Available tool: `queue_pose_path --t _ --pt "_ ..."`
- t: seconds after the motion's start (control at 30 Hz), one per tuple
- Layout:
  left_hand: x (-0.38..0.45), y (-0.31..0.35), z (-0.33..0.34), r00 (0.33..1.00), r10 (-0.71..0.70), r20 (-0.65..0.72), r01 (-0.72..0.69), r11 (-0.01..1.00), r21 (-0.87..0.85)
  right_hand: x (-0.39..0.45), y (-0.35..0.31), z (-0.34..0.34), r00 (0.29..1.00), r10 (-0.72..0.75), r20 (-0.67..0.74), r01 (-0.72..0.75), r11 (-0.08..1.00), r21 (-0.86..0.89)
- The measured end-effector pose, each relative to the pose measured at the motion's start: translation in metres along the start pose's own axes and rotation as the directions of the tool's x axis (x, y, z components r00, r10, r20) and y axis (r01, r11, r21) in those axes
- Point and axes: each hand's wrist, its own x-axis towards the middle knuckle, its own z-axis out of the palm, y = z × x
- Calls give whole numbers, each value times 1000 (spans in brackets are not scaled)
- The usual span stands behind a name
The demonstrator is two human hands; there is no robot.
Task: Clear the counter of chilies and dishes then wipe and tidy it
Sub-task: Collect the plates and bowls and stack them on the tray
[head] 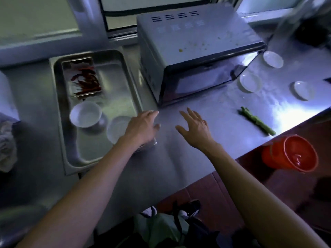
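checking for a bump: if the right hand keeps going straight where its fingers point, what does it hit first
Most likely the front of the oven. The right hand is open over bare counter, fingers aimed up and slightly left toward the oven's lower edge. How high the hand is above the counter is unclear.

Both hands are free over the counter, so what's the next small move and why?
Probably reach the right hand to the green chili lying on the counter. Both hands are open, the left hand sits by the sink, and that chili lies nearest the right.
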Motion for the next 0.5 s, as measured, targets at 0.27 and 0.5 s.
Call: queue_pose_path --t 0.27,0.5 --pt "36 153 58 986 152 67 -157 984 86 -73 160 -48 974 220 -61 -213 972 104" --pt "64 293 116 954 254 156 -279 946 164 -137 286 -84 925 360 -119 -340 927 158"
